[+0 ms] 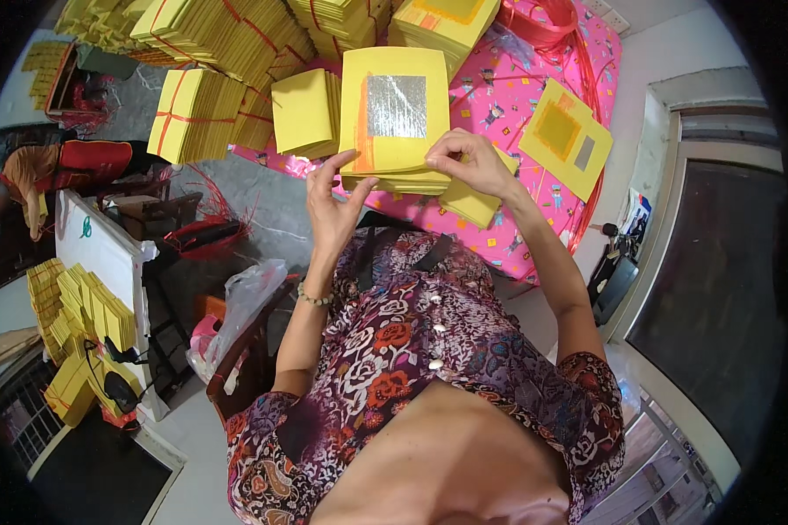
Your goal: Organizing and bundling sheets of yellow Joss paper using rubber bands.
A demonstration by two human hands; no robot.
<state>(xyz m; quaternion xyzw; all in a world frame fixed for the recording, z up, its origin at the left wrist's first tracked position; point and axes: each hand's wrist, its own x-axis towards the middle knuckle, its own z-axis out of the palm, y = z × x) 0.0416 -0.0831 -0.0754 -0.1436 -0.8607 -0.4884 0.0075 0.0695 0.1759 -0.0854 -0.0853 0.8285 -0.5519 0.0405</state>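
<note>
pink patterned counter [506, 131] holds a long yellow paper stack [396, 114] pointing away; right fingers [455, 144] pinch its near corner, left fingers [334, 164] spread beside it.

Over to the left I can see a co-worker [94, 166] in a red vest, bent forward near a flat white panel [105, 236]. Tangled red plastic strands [206, 234] litter the grey floor [280, 210], and a crumpled clear plastic bag [256, 293] sits against a dark brown wooden chair [241, 359]. A glossy red plastic coil [547, 33] lies on the bright pink printed cloth [538, 232]; to the right stands a dark glass panel [709, 280] in a pale frame [648, 302].
</note>
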